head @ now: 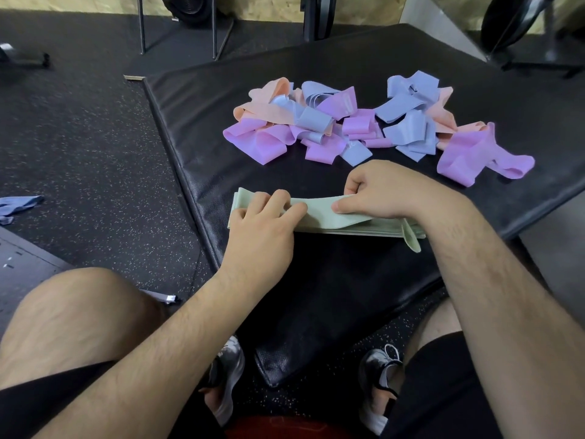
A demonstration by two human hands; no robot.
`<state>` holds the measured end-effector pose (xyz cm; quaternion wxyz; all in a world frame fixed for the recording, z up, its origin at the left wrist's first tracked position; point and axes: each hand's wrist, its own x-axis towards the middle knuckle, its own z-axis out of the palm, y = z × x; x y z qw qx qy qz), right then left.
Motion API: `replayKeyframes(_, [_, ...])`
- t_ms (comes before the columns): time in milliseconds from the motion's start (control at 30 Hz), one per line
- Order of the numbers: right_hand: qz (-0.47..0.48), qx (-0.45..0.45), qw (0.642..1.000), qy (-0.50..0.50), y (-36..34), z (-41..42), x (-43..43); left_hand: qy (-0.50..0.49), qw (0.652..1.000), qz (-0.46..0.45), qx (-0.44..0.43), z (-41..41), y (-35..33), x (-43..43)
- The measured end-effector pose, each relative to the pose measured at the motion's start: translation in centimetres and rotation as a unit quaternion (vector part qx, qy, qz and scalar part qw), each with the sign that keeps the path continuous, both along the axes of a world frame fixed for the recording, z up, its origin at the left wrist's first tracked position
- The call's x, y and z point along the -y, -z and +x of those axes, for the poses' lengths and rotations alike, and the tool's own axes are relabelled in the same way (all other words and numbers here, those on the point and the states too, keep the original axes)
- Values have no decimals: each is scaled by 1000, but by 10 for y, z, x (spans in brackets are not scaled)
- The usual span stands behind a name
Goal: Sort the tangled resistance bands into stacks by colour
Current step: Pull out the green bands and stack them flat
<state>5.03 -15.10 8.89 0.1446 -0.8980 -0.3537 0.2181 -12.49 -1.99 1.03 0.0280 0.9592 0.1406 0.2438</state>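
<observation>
A flat stack of pale green bands point(354, 231) lies on the black mat point(316, 280) in front of me. My right hand point(380, 191) pinches the top green band point(319, 207) between thumb and curled fingers. My left hand point(262, 229) rests on the stack's left end, fingers curled onto the same band. Behind the stack lies a tangled heap of pink-purple, lavender-blue and peach bands point(304, 118). A second tangle point(421, 122) sits to its right, with a large purple band point(471, 156) at its near edge.
One blue band point(19, 204) lies on the speckled rubber floor to the left, off the mat. Metal rack legs point(142, 26) and gym equipment stand behind the mat. My knees and shoes are below, at the mat's near corner point(272, 375).
</observation>
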Motion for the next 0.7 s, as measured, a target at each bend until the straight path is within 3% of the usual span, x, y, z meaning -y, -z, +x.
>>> replayKeyframes(233, [-23,28,999,-8,9,-1,-3,-34,998,-2,48,10,1,15])
replayKeyframes(467, [-24,34,999,-16,10,-4,-1,110,987,-92,71,34,2,33])
replayKeyframes(700, [-32,15,999,-16,1,5,17,41,996,-35,64,43,7,38])
